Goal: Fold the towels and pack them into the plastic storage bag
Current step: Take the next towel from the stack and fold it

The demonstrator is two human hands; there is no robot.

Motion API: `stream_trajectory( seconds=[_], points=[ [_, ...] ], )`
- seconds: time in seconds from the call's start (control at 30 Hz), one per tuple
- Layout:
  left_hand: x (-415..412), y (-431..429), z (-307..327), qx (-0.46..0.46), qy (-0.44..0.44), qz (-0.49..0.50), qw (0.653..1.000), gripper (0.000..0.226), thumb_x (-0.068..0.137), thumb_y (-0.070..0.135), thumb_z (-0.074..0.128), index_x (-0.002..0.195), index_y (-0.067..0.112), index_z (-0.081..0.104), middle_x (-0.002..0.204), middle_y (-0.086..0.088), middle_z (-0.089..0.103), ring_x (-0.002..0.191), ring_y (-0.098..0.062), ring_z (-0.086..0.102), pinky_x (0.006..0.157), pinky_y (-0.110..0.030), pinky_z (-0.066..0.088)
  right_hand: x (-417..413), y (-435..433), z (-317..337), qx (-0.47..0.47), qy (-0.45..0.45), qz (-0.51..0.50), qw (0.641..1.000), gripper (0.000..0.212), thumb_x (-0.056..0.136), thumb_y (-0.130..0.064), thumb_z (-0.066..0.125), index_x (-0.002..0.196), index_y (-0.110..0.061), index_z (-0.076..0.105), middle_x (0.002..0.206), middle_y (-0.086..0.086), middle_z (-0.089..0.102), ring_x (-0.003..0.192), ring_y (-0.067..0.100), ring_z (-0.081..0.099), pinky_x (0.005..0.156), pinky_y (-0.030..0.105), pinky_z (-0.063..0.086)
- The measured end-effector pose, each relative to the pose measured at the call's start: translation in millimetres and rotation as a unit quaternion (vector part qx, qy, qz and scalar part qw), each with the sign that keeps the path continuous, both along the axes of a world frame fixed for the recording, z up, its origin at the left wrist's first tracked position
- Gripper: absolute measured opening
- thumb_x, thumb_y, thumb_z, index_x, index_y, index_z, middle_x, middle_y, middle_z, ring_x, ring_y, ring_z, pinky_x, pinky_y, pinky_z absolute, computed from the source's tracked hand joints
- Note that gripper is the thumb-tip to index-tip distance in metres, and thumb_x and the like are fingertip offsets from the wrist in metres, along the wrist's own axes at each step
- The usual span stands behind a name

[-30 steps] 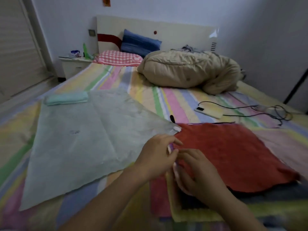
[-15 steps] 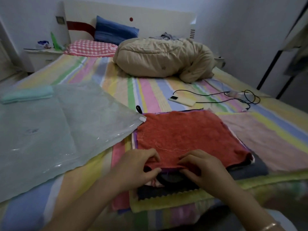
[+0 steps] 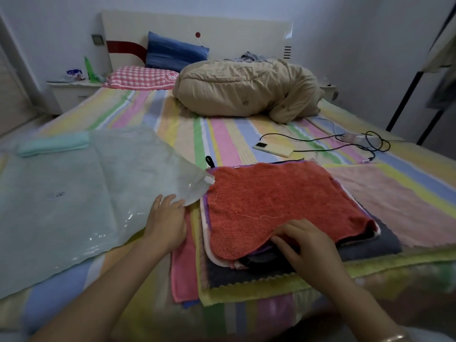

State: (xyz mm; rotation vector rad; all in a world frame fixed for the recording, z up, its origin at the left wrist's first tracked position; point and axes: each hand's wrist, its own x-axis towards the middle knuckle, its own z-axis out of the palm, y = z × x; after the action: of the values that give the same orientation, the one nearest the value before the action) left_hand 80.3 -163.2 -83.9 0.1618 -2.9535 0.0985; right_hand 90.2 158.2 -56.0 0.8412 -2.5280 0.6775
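A stack of flat towels lies on the bed, with a red towel (image 3: 278, 196) on top, a dark grey towel (image 3: 246, 275) and a yellow one (image 3: 246, 292) lower down. A large clear plastic storage bag (image 3: 74, 193) is spread out to the left, its corner overlapping the stack. A folded mint towel (image 3: 53, 145) lies at the bag's far end. My left hand (image 3: 167, 223) rests with straight fingers on the bag's corner. My right hand (image 3: 303, 243) has its fingers curled under the red towel's near edge, lifting it.
A beige rolled duvet (image 3: 246, 92) and pillows (image 3: 140, 77) sit at the head of the bed. A phone (image 3: 274, 149) with black cables (image 3: 357, 141) lies behind the stack. A pink towel (image 3: 394, 201) is spread to the right. A nightstand (image 3: 71, 92) stands at the back left.
My left hand let go of the red towel's edge and moved left onto the bag's corner. My right hand stays at the towel's near edge. The camera view shifted slightly.
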Motion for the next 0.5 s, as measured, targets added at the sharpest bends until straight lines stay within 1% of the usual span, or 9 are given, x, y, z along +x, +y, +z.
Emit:
stream_trajectory(
  seconds=[0.07,0.1,0.13,0.2,0.27,0.33,0.4,0.43,0.5],
  points=[
    [14.0,-6.8,10.1,-0.042,0.002,0.008,0.999,0.036,0.081,0.020,0.052,0.112,0.016,0.071,0.117,-0.005,0.067,0.129,-0.023,0.045,0.118,-0.040,0.013,-0.2,0.4,-0.2,-0.003,0.000,0.001,1.000,0.019,0.089,-0.045,0.052,0.086,-0.032,0.065,0.088,-0.021,0.060,0.087,0.004,0.054,0.068,0.027,0.050],
    [22.4,-9.6,17.3,-0.071,-0.014,0.024,0.997,0.030,0.081,0.022,0.051,0.100,0.016,0.074,0.104,-0.005,0.069,0.121,-0.023,0.051,0.115,-0.038,0.016,-0.4,0.3,-0.5,-0.003,0.000,0.002,1.000,0.015,0.089,-0.042,0.055,0.086,-0.031,0.066,0.088,-0.021,0.060,0.087,0.005,0.054,0.068,0.028,0.050],
    [30.4,-11.0,26.0,-0.102,-0.040,0.045,0.993,0.027,0.082,0.024,0.050,0.094,0.016,0.073,0.098,-0.005,0.068,0.113,-0.023,0.054,0.112,-0.035,0.020,-0.7,-0.2,-0.7,-0.002,0.001,0.002,1.000,0.012,0.088,-0.040,0.058,0.086,-0.031,0.066,0.087,-0.020,0.060,0.087,0.005,0.054,0.068,0.028,0.050],
    [44.2,-8.9,44.5,-0.141,-0.087,0.080,0.983,0.024,0.085,0.031,0.048,0.091,0.019,0.067,0.096,-0.002,0.066,0.104,-0.021,0.056,0.105,-0.033,0.027,-0.8,-2.2,-0.3,0.008,0.005,-0.003,1.000,0.010,0.088,-0.038,0.061,0.085,-0.030,0.066,0.086,-0.019,0.059,0.085,0.007,0.053,0.065,0.028,0.049],
    [53.4,-0.2,59.0,-0.137,-0.095,0.080,0.983,0.025,0.088,0.039,0.045,0.084,0.021,0.062,0.088,-0.001,0.063,0.099,-0.021,0.057,0.100,-0.034,0.032,-0.1,-3.4,0.5,0.016,0.004,-0.009,1.000,0.005,0.086,-0.036,0.066,0.086,-0.030,0.067,0.086,-0.019,0.058,0.085,0.007,0.053,0.064,0.025,0.047],
    [57.2,17.2,68.5,-0.096,-0.063,0.055,0.992,0.033,0.090,0.041,0.043,0.068,0.019,0.055,0.072,-0.003,0.056,0.084,-0.023,0.056,0.090,-0.033,0.039,1.4,-3.6,0.5,0.021,-0.004,-0.010,1.000,0.008,0.083,-0.034,0.070,0.090,-0.032,0.067,0.089,-0.020,0.058,0.087,0.007,0.053,0.065,0.023,0.045],
    [56.9,40.9,69.3,0.010,0.034,-0.044,0.998,0.039,0.089,0.040,0.042,0.061,0.016,0.052,0.064,-0.002,0.054,0.071,-0.022,0.054,0.074,-0.033,0.049,3.6,-2.9,0.4,0.019,-0.015,-0.010,1.000,0.013,0.082,-0.031,0.071,0.094,-0.033,0.067,0.092,-0.020,0.058,0.090,0.006,0.053,0.068,0.023,0.046],
    [57.1,54.8,68.4,0.077,0.076,-0.118,0.987,0.037,0.088,0.043,0.042,0.065,0.018,0.056,0.070,0.001,0.059,0.075,-0.019,0.056,0.072,-0.034,0.051,4.7,-2.1,0.1,0.016,-0.019,-0.009,1.000,0.015,0.081,-0.028,0.071,0.095,-0.032,0.067,0.093,-0.021,0.058,0.092,0.006,0.053,0.070,0.023,0.046],
    [55.7,83.9,65.0,0.153,0.097,-0.246,0.952,0.032,0.086,0.051,0.045,0.085,0.024,0.062,0.098,0.008,0.065,0.095,-0.011,0.058,0.083,-0.030,0.049,6.4,-0.6,0.1,0.009,-0.024,-0.007,1.000,0.020,0.081,-0.023,0.068,0.099,-0.032,0.066,0.097,-0.021,0.058,0.095,0.005,0.054,0.073,0.024,0.048]
  ],
)
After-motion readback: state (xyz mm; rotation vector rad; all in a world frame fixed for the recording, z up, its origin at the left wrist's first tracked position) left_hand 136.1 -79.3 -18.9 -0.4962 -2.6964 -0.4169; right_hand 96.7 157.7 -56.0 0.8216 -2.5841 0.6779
